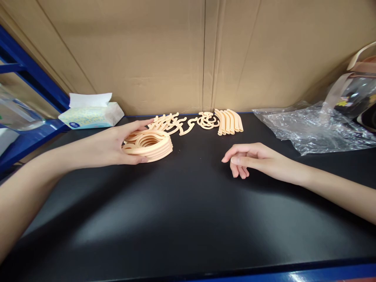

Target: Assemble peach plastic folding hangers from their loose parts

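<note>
On the left of the black table, my left hand [126, 145] curls round a stack of cream plastic rings [160, 150], thumb at the near side and fingers over the far side. The stack appears to rest on the table. Away to the right, my right hand [249, 158] hovers over the tabletop with loosely bent, parted fingers and nothing in them. Beyond the hands lie cream hook-shaped pieces [185, 127], a small pile of thin curved pieces [208, 120] and a row of curved cream bars [229, 122].
A tissue pack [94, 113] stands at the back left beside a blue metal frame [32, 70]. Clear plastic wrap [320, 125] lies at the right, near a transparent container with a handle [358, 90]. Cardboard [152, 58] walls off the back edge of the table [188, 227].
</note>
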The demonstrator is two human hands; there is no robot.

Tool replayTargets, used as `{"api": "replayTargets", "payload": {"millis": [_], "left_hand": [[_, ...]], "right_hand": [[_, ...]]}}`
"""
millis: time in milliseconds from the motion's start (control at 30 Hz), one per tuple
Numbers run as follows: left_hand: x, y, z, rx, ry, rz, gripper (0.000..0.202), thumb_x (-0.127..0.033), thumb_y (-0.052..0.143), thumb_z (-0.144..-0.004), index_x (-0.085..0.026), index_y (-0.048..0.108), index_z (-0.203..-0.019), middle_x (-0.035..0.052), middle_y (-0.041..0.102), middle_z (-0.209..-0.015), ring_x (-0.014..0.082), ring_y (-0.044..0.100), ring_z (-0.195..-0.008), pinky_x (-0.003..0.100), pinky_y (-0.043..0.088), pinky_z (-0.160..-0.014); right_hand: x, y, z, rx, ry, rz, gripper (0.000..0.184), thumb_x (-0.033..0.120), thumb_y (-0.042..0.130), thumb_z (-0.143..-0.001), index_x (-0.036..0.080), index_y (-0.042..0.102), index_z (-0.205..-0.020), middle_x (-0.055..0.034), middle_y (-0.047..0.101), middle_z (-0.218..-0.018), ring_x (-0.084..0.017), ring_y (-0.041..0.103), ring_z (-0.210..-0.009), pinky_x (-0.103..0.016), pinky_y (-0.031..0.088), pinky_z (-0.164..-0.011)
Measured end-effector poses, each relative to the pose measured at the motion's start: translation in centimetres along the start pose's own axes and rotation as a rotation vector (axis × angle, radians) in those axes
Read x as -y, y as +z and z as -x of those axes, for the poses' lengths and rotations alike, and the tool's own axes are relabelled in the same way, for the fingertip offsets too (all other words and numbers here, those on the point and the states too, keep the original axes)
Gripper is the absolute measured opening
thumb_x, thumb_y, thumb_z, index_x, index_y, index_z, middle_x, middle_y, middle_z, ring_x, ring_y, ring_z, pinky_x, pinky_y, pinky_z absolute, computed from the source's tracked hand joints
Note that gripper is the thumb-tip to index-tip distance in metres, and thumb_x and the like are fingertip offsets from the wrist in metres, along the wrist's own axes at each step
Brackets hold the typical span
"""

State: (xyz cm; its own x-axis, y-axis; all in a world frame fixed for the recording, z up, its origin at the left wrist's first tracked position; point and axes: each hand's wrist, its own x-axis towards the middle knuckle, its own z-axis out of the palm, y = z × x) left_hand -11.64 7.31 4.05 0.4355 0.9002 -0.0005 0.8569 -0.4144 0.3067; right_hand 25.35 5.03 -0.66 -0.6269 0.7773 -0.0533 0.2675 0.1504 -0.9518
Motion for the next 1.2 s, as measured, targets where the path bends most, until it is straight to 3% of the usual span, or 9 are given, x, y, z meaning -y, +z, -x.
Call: {"api": "replayTargets", "payload": {"millis": [267,433,667,933,1200], "left_hand": [[-0.4,-0.2,0.2,0.009,-0.012,-0.028,0.094,-0.057,0.062,-0.076,-0.017,0.024,-0.152,0.0094,0.050,-0.144,0.0248,0.055,-0.121,0.039,0.044,-0.102],[-0.4,-0.6,0.3,0.023,-0.080,-0.065,0.096,-0.063,0.065,-0.071,-0.017,0.033,-0.149,0.0097,0.054,-0.141,0.0262,0.058,-0.115,0.038,0.045,-0.100],[-1.0,-1.0,0.1,0.043,-0.076,-0.055,0.078,-0.060,0.063,-0.075,-0.023,0.045,-0.141,0.0041,0.047,-0.148,0.0273,0.053,-0.123,0.037,0.045,-0.100],[-0.6,-1.0,0.2,0.045,-0.086,-0.057,0.080,-0.062,0.064,-0.075,-0.021,0.045,-0.142,0.0067,0.048,-0.148,0.0277,0.053,-0.123,0.041,0.040,-0.105],[-1.4,-1.1,0.5,0.046,-0.118,-0.058,0.079,-0.063,0.062,-0.077,-0.023,0.044,-0.143,0.0046,0.047,-0.148,0.0290,0.052,-0.123,0.043,0.038,-0.107]], "right_hand": [[0.1,-0.1,0.0,0.008,0.000,-0.002,0.026,0.043,0.058,-0.093,0.018,0.066,-0.099,0.0000,0.067,-0.073,-0.010,0.058,-0.061,-0.026,0.047,-0.060],[0.1,0.0,0.1,0.013,0.005,0.003,0.026,0.043,0.058,-0.093,0.019,0.066,-0.099,-0.0002,0.067,-0.074,-0.010,0.058,-0.062,-0.026,0.048,-0.061],[0.2,0.0,0.1,0.017,-0.001,0.003,0.025,0.042,0.058,-0.093,0.018,0.066,-0.099,-0.0001,0.067,-0.074,-0.010,0.058,-0.062,-0.025,0.048,-0.061],[0.2,0.0,-0.1,0.022,-0.003,0.007,0.025,0.041,0.058,-0.093,0.018,0.066,-0.099,-0.0003,0.067,-0.074,-0.010,0.057,-0.062,-0.025,0.048,-0.061],[0.1,0.0,-0.1,0.026,-0.001,0.004,0.026,0.043,0.058,-0.093,0.019,0.066,-0.100,0.0000,0.067,-0.074,-0.010,0.058,-0.063,-0.025,0.047,-0.061]]}}
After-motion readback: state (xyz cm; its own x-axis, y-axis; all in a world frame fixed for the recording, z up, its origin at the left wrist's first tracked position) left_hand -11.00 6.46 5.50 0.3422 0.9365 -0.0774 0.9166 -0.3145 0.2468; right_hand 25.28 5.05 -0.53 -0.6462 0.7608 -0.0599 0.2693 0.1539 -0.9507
